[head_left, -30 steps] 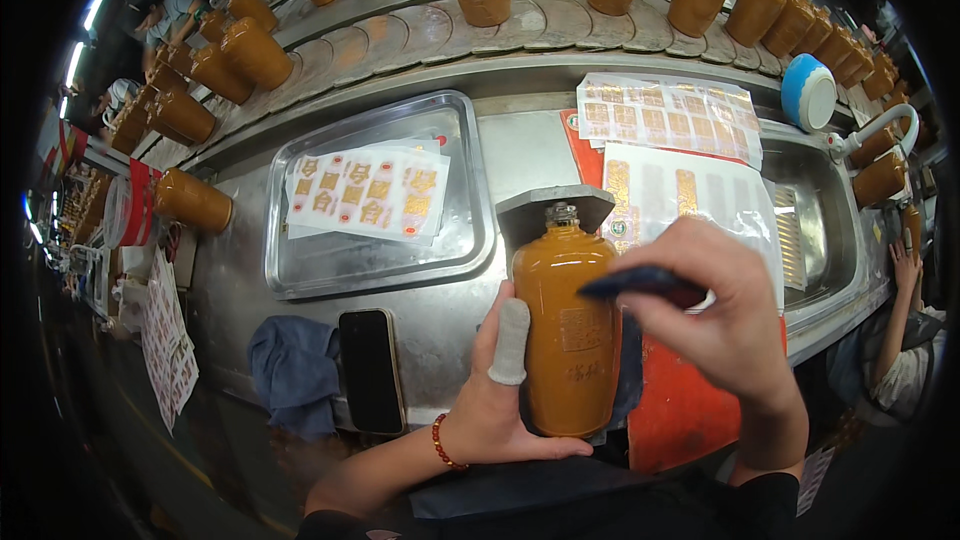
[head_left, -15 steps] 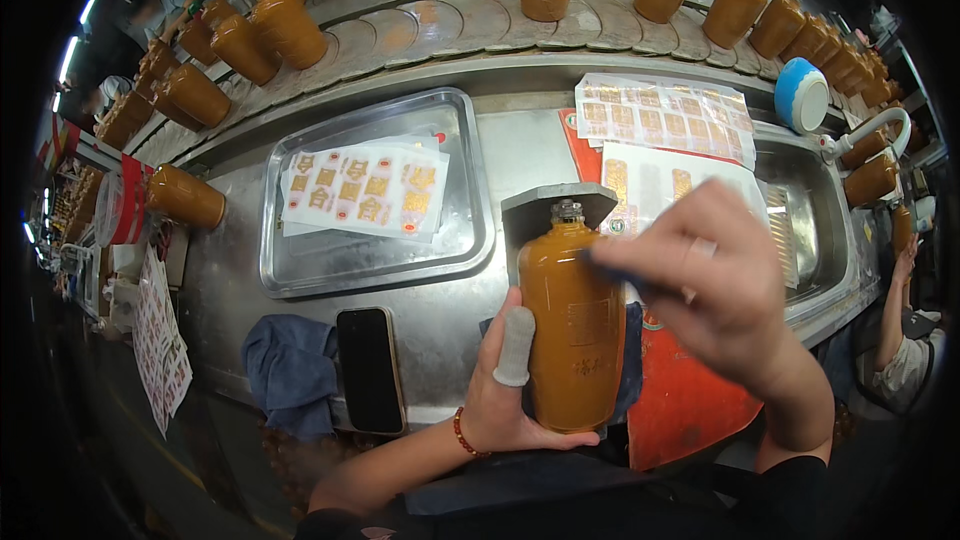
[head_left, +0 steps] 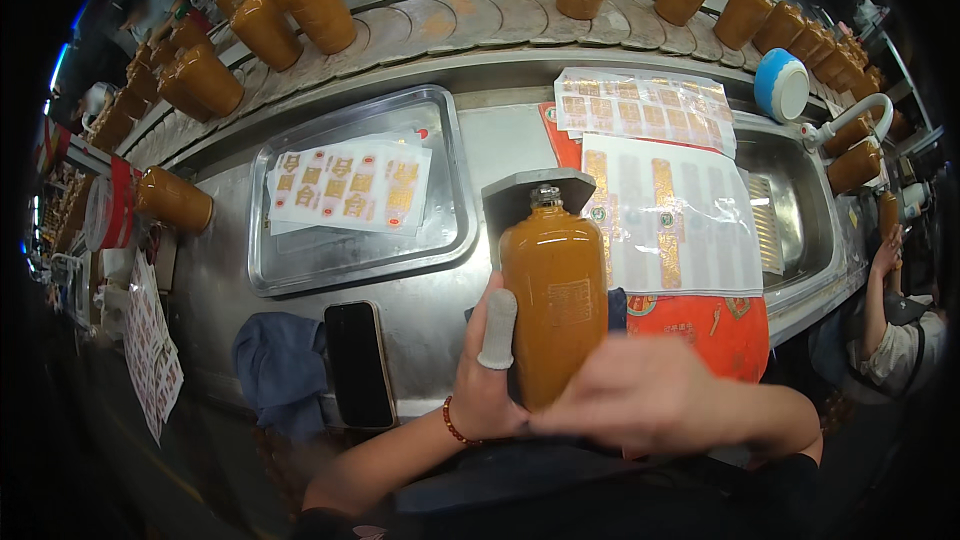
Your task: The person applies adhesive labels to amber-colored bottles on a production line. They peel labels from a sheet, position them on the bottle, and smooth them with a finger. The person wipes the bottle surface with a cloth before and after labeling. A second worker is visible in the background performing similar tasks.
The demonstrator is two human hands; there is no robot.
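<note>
A glossy brown glass bottle (head_left: 550, 275) with a clear neck lies in front of me, its neck pointing away. The neck rests at a grey angular plate (head_left: 510, 190). My left hand (head_left: 485, 395) cradles the bottle's left side and base, with a grey fabric cot over the thumb. Across the lower right of the bottle, my right hand (head_left: 645, 390) is smeared by motion. Its fingers look pinched together near the base, and whatever they hold is hidden. A raised square mark shows on the bottle's front.
Left of the bottle are a metal tray (head_left: 465, 180) with sticker sheets (head_left: 350, 185), a phone (head_left: 360, 365) and a blue cloth (head_left: 280, 370). To the right, more sticker sheets (head_left: 690, 225) lie on red card (head_left: 715, 330) beside a sink (head_left: 815, 250). Behind runs a conveyor (head_left: 420, 25) carrying brown bottles.
My right hand has moved from beside the bottle's neck down to its base; the dark blue thing at its fingertips no longer shows clearly. Bottles on the conveyor have shifted right.
</note>
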